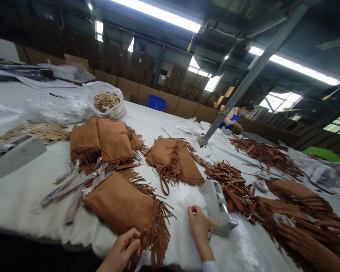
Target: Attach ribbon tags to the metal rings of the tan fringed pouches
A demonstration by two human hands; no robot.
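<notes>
A brown suede fringed bag (121, 206) lies on the white table nearest to me. My left hand (124, 249) is closed on its near corner by the fringe. My right hand (198, 225) reaches toward a grey tape dispenser (217, 207), fingers pinched on a small yellowish strip of tape at its near end. More fringed bags lie behind in two piles (102, 141) (174, 156).
Brown straps with buckles (232, 185) and bundles of fringe spread to the right. A second grey dispenser (14, 155) sits at left. A plastic bag of parts (106, 101) stands behind. A slanted steel post (243, 83) rises mid-table. A person (234, 117) works far off.
</notes>
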